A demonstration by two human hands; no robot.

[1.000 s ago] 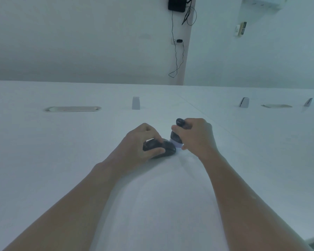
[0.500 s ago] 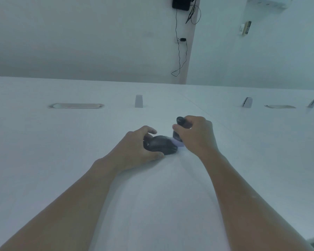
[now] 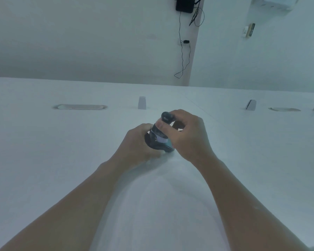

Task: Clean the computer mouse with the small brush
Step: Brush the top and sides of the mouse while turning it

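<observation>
While my left hand [image 3: 138, 145] grips the black computer mouse [image 3: 155, 143] from its left side, fingers curled round the body, the mouse stands tipped up on edge on the white table [image 3: 43, 160], just right of that hand's knuckles. My right hand [image 3: 187, 134] holds the small brush [image 3: 163, 126] by its dark handle, thumb and fingers curled round it, the rounded top of the handle showing above the thumb. The brush stands nearly upright, its pale bristle end down against the upper face of the mouse. The contact point is blurred; the bristles appear to touch the mouse. Both hands sit close together, the mouse between them, the right hand partly covering its right side. Both forearms reach in from the near edge.
</observation>
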